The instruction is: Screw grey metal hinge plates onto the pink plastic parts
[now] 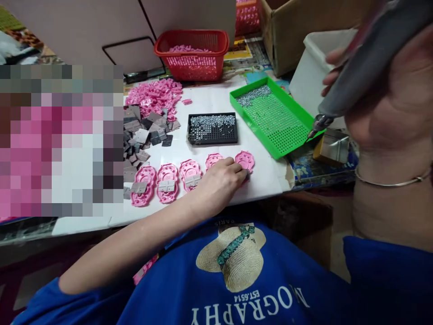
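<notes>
A: Left hand [223,178], taken as the clock's centre: fingers bent down at a dark plate [247,176] on the end pink shell [244,160], which lies toward two o'clock on the white table [265,180].

B: Pinched, or only steadied?

A: Can't make out; knuckles hide the tips. The right hand [402,90], higher at two o'clock, is closed around a grey screwdriver [358,79], its bit [311,131] angled down near the green tray [277,152].

B: Main risk?

A: The plate skewing, I judge. Likely cause: uneven finger pressure, or letting go while nothing visible fastens it.

B: And toward nine o'clock?

A: More shells in a row, grey plates [166,186] across at least three. The forearm [162,225] passes close by; a low sweep could knock them out of line.

B: Twelve o'clock?

A: Black tray [216,141], holding small silvery screws [213,121]. A careless reach might tip it and scatter them.

B: The driver?

A: Its bit could snag the green tray's rim if swung inward low. How near it really is, the view doesn't settle.
</notes>
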`<state>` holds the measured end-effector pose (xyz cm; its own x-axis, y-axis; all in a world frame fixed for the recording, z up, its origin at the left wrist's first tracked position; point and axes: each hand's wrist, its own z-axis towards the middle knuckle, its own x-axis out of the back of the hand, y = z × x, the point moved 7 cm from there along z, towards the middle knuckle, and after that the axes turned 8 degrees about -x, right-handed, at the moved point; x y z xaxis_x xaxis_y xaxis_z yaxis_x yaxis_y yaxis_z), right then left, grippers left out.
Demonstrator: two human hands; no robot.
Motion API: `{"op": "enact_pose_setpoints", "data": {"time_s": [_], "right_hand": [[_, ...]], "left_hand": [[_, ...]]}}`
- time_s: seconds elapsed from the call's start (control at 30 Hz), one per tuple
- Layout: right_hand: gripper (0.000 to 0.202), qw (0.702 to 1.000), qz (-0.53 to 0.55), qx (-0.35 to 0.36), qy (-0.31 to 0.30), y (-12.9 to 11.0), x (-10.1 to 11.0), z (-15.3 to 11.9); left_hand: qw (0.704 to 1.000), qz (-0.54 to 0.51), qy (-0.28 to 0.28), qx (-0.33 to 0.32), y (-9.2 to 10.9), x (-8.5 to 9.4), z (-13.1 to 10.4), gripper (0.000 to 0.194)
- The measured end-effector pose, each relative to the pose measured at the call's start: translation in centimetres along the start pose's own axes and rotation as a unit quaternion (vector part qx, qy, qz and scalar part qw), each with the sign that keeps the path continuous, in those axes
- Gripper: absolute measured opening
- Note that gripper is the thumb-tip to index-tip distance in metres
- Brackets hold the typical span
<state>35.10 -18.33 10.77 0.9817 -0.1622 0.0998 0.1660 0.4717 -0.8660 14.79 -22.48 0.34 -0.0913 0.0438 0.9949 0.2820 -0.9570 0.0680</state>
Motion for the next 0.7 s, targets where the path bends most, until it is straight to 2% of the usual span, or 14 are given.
{"op": "enact_pose_setpoints", "data": {"time_s": [0.1,0.2,0.33,0.47,0.7], "right_hand": [[0.031,0.996,0.08,0.034,0.026,-0.4,-0.5,0.6],[0.026,0.996,0.089,0.001,0.025,0.0,-1.3,0.8],[0.021,0.997,0.038,-0.05,0.044,2.0,-1.2,1.1],[0.028,0.995,-0.013,-0.031,0.089,4.2,-0.9,2.0],[0.029,0.99,-0.007,0.012,0.142,6.6,-0.8,3.1]], "left_hand": [[1.0,0.009,0.012,0.001,0.4,0.0,0.6,0.02],[0.999,0.011,0.033,0.002,1.1,-0.2,1.3,0.017],[0.997,-0.019,0.064,0.023,1.5,-0.4,1.6,0.018],[0.994,-0.047,0.094,0.032,1.4,-0.4,1.2,0.022],[0.989,-0.072,0.127,0.032,1.3,-0.2,1.0,0.026]]}}
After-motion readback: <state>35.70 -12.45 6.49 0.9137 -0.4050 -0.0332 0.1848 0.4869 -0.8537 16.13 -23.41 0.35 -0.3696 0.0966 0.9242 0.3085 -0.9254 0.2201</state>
